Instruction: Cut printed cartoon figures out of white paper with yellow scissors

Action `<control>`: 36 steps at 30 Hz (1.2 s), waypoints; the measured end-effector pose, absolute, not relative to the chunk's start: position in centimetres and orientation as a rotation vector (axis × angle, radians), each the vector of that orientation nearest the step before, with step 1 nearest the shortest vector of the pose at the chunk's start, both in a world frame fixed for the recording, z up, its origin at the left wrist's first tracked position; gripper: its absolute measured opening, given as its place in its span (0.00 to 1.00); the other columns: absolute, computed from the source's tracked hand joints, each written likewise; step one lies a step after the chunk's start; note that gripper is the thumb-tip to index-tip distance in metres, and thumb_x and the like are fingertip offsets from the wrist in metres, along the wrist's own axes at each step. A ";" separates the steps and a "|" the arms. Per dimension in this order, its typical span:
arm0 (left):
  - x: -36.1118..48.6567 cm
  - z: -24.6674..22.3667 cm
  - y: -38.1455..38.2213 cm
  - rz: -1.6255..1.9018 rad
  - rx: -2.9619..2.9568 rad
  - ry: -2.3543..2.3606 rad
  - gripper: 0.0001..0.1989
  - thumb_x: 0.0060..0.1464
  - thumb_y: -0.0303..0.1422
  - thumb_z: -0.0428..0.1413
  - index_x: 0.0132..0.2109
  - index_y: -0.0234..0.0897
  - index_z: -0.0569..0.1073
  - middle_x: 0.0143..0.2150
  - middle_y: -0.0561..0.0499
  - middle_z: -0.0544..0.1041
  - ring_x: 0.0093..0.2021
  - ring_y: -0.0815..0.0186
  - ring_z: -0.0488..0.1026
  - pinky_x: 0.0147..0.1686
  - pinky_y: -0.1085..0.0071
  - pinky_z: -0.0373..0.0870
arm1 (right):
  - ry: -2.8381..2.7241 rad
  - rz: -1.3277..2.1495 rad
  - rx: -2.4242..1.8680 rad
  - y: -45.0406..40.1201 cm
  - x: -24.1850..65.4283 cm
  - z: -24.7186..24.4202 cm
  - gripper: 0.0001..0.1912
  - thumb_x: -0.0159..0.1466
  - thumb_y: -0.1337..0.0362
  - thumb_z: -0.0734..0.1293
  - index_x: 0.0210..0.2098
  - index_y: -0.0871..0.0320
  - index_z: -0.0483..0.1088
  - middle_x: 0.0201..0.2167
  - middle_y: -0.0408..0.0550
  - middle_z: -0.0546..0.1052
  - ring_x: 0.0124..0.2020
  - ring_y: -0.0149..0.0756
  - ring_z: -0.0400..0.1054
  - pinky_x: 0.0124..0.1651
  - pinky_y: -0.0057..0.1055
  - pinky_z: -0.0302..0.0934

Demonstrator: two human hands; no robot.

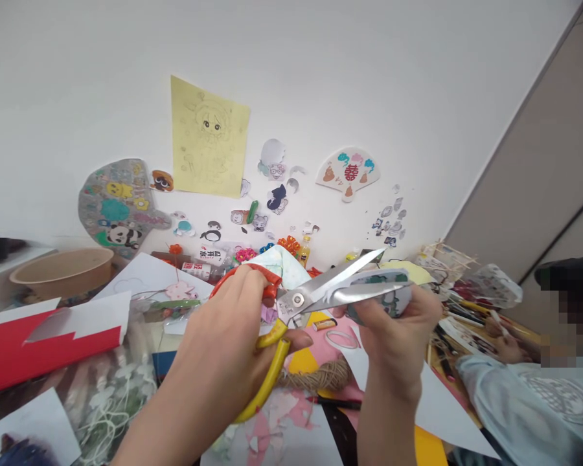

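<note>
My left hand (238, 310) is wrapped round the handles of a pair of scissors (298, 299), one handle red and the other yellow. The parted blades point to the right, toward a small patterned grey-green paper cutout (393, 291). Between its fingers and thumb, my right hand (401, 330) pinches that cutout. The lower blade crosses in front of the paper, and I cannot tell whether the edges touch it. Beneath my hands lie a ball of brown twine (320, 378), pink paper scraps (267, 421) and a roll of tape (340, 338).
A tan bowl (63, 272) stands at the left, behind red card (53, 353). Drawings such as a yellow sheet (208, 149) and a paper fan (348, 171) are stuck on the wall. At the right sits another person in a light blue top (529, 401), with a hand on the table.
</note>
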State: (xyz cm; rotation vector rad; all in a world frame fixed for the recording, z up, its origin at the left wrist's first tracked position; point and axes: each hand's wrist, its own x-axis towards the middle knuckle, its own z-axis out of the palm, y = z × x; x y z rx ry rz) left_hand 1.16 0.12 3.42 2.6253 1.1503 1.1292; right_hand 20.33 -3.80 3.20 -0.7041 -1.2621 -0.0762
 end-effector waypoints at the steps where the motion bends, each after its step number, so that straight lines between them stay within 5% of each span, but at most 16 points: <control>1: 1.1 3.4 0.2 1.140 2.626 1.151 0.12 0.54 0.38 0.54 0.38 0.43 0.57 0.35 0.50 0.71 0.33 0.57 0.70 0.28 0.67 0.60 | -1.274 -0.060 -0.710 -3.9 20.4 3.2 0.09 0.55 0.72 0.73 0.20 0.57 0.74 0.16 0.39 0.74 0.15 0.29 0.64 0.17 0.28 0.58; 36: 1.5 2.9 -1.0 1.103 2.475 1.086 0.16 0.60 0.49 0.50 0.36 0.44 0.54 0.31 0.53 0.72 0.28 0.60 0.70 0.26 0.67 0.62 | -1.261 -0.200 -0.633 -3.6 18.5 3.2 0.11 0.54 0.75 0.72 0.21 0.54 0.75 0.14 0.33 0.73 0.13 0.25 0.62 0.16 0.24 0.56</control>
